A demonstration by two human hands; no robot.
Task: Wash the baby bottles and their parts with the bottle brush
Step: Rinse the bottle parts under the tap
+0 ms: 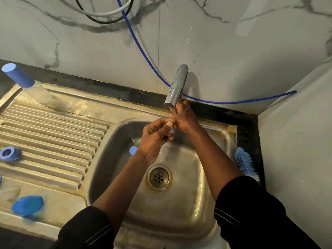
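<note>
1. The step now looks like rinsing one small part. The left hand (154, 139) pinches a small clear part (171, 131) over the sink (188, 203), right under the tap (177, 83). Thin water (163, 150) runs over it and falls toward the drain (159, 177).
2. The right hand (186, 116) is right beside the left hand. Its fingers reach up behind the tap's mouth. I cannot tell if they grip anything there.
3. The brush (245, 164) lies at 3 o'clock of the sink, on the rim, partly under the right arm. No hand holds it.
4. More things wait on the board at the left: a bottle (27, 81) at 10 o'clock, a blue ring (9, 153) at 9 o'clock and a blue cap (27, 205) at 8 o'clock. A blue bit (133, 150) peeks out in the sink by the left wrist. I cannot tell what it is.
5. Next, I think the part needs turning so the water reaches every side. It is small and wet, so it needs a firm pinch or it could slip toward the drain. After that it can go on the board, and the brush is close for the bottle.
</note>
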